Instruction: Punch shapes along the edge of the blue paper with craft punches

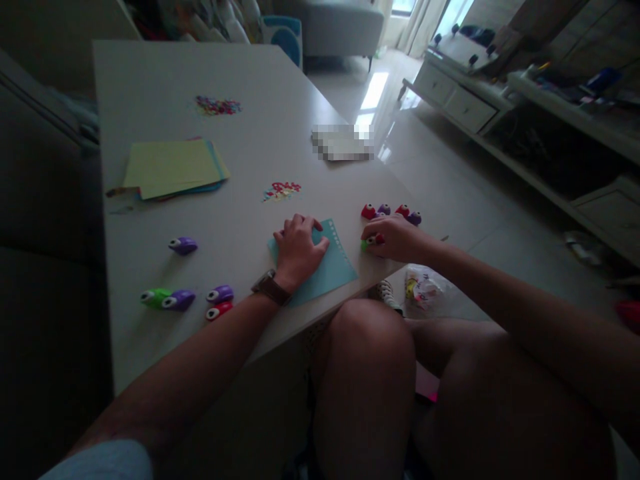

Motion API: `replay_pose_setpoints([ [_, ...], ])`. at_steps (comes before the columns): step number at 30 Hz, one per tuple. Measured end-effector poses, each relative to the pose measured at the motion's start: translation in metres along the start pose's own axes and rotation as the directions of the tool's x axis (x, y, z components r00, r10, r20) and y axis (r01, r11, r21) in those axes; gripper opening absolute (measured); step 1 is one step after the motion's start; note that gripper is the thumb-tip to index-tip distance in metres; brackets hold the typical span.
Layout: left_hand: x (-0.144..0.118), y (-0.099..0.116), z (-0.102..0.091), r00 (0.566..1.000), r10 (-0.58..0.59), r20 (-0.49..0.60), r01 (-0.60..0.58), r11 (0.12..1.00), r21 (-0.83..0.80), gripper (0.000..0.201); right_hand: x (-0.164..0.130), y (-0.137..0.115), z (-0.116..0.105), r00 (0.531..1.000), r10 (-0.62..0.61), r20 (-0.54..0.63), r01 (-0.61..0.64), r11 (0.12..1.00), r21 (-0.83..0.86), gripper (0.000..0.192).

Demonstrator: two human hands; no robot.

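My left hand [300, 250] lies on a light blue sheet of paper [327, 270] near the table's front edge, fingers spread and slightly bent. A row of small holes runs along the sheet's right edge. Right of the paper, my right hand [395, 239] has its fingers closed around a craft punch [379, 239] with red showing; a bit of green shows under the fingertips. Just behind that hand stand several red and purple craft punches [369, 211], partly covered by it. At left are a green punch [155, 298] beside a purple one, and a purple-and-red pair [219, 311].
A lone purple punch [183, 245] stands at left. Coloured paper sheets [173, 167] are stacked behind it. Two heaps of punched paper bits [283, 191] [218, 105] lie on the white table [260, 80]. A blurred-out pale item [344, 143] rests by the right edge.
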State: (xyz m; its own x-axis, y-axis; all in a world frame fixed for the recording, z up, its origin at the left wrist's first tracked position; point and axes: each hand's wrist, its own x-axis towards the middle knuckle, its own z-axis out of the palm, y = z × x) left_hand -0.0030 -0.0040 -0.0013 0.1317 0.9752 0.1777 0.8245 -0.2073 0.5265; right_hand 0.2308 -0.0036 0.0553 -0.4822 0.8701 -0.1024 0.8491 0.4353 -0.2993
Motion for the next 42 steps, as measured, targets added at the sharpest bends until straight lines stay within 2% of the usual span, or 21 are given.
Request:
replay_pose_setpoints([
  [5, 0.000, 0.000, 0.001, 1.000, 0.007, -0.008, -0.007, 1.000, 0.003, 0.017, -0.002, -0.004, 0.000, 0.996, -0.062, -0.064, 0.066, 0.996, 0.062, 0.024],
  [9, 0.000, -0.001, 0.001, 1.000, 0.019, -0.016, -0.018, 1.000, 0.006, 0.017, -0.002, -0.011, 0.000, 0.993, -0.121, 0.003, 0.121, 0.992, 0.025, 0.012],
  [15, 0.000, -0.002, 0.000, 1.000, 0.014, -0.008, -0.014, 1.000, 0.003, 0.017, 0.000, -0.014, 0.003, 0.989, -0.125, 0.077, 0.125, 0.992, 0.003, 0.014],
  [17, 0.000, -0.002, 0.001, 1.000, 0.014, -0.008, -0.014, 1.000, 0.000, 0.016, 0.004, -0.014, 0.005, 0.992, -0.112, 0.057, 0.112, 0.994, -0.007, 0.024],
  [20, 0.000, -0.002, 0.002, 1.000, 0.011, -0.014, -0.011, 1.000, 0.006, 0.016, 0.013, -0.014, 0.007, 0.995, -0.101, -0.009, 0.101, 0.995, 0.028, 0.059],
  [22, 0.000, -0.001, 0.002, 1.000, 0.004, -0.011, -0.004, 1.000, 0.016, 0.016, 0.019, -0.014, 0.007, 0.995, -0.071, -0.069, 0.075, 0.995, 0.062, 0.065],
  [25, 0.000, 0.000, 0.000, 1.000, -0.006, -0.001, 0.006, 1.000, 0.022, 0.016, 0.025, -0.014, 0.005, 0.990, 0.013, -0.139, -0.003, 0.998, 0.070, 0.055],
  [28, 0.000, 0.002, -0.002, 1.000, -0.006, 0.007, 0.006, 1.000, 0.022, 0.015, 0.032, -0.014, 0.003, 0.990, 0.040, -0.133, -0.032, 0.997, 0.065, 0.045],
  [31, -0.001, 0.003, -0.004, 1.000, -0.010, 0.029, 0.009, 1.000, 0.023, 0.015, 0.047, -0.014, 0.004, 0.994, 0.030, -0.102, -0.021, 0.995, 0.095, 0.043],
  [37, -0.001, 0.003, -0.005, 0.999, -0.009, 0.043, 0.008, 1.000, 0.021, 0.017, 0.101, -0.016, 0.008, 0.998, 0.026, -0.051, -0.022, 0.997, 0.076, 0.043],
  [40, 0.000, 0.003, -0.006, 0.999, -0.008, 0.051, 0.008, 1.000, 0.013, 0.018, 0.124, -0.017, 0.011, 1.000, -0.007, -0.015, 0.008, 0.997, 0.082, 0.050],
  [42, 0.000, 0.003, -0.006, 0.999, -0.009, 0.049, 0.009, 1.000, 0.010, 0.017, 0.133, -0.017, 0.009, 0.998, -0.020, -0.053, 0.024, 0.995, 0.094, 0.058],
])
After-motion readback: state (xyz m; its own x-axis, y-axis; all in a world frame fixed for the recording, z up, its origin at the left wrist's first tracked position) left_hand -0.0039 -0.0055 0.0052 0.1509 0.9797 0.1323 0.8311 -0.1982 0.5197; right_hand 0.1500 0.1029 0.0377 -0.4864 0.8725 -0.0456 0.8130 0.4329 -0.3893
